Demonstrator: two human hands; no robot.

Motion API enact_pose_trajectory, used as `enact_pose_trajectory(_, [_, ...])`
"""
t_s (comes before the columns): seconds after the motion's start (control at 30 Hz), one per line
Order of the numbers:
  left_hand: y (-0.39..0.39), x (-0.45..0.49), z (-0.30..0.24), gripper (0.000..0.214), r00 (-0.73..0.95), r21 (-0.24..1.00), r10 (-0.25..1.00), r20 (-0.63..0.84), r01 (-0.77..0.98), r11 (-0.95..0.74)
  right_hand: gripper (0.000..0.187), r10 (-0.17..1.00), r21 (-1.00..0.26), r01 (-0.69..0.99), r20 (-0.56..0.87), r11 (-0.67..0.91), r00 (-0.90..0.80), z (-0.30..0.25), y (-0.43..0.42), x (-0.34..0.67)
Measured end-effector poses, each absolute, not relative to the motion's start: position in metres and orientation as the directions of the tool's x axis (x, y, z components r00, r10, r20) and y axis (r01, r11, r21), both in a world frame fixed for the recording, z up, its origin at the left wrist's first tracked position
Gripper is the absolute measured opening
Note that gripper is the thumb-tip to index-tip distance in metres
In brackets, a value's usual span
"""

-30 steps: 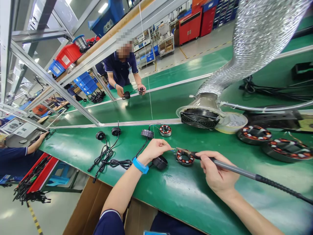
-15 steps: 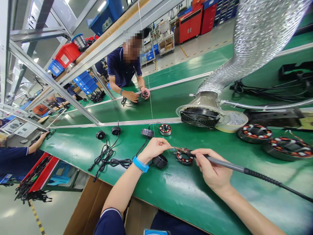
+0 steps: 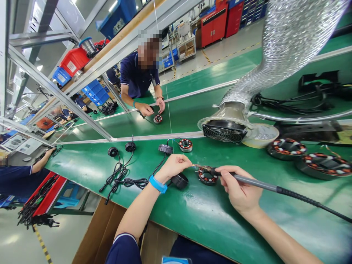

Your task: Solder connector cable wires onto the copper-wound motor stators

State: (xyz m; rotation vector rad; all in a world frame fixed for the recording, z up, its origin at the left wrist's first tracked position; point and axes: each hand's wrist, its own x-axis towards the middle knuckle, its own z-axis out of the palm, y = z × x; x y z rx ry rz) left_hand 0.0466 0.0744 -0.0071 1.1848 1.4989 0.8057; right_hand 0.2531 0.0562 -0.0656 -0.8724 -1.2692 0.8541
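Observation:
My right hand point(image 3: 238, 189) grips a soldering iron point(image 3: 264, 187) like a pen, its tip at a small ring-shaped stator point(image 3: 206, 175) with red and white windings on the green table point(image 3: 209, 216). My left hand point(image 3: 173, 165), blue band on the wrist, is pinched on a thin wire end beside the stator and the iron's tip. A black round part point(image 3: 179, 180) with a black cable lies just under my left hand.
A fume extractor fan point(image 3: 223, 131) on a silver hose faces the stator. Another small stator point(image 3: 186, 145), two larger ones point(image 3: 287, 148) and black cabled parts point(image 3: 121, 172) lie around. A co-worker leans over the far conveyor; another person's arm rests at left.
My hands hold almost still; the iron's cable shifted slightly. The co-worker across straightened up and set a stator down on the far conveyor.

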Motion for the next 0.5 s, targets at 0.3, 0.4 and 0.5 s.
enact_pose_trajectory(0.3, [0.0732,0.0473,-0.0031,0.01,0.005,0.914,0.949,-0.314,0.273,0.301,0.031,0.9,-0.905,-0.081,0.399,0.417,0.174,-0.0598,0.0556,0.255])
enact_pose_trajectory(0.4, [0.0731,0.048,-0.002,0.011,0.007,0.914,0.948,-0.317,0.268,0.304,0.029,0.899,-0.905,-0.08,0.4,0.419,0.179,-0.0595,0.0557,0.2551])
enact_pose_trajectory(0.5, [0.0733,0.0479,-0.002,0.011,0.0,0.911,0.945,-0.327,0.267,0.315,0.029,0.899,-0.906,-0.074,0.398,0.416,0.182,-0.0593,0.0556,0.2551])
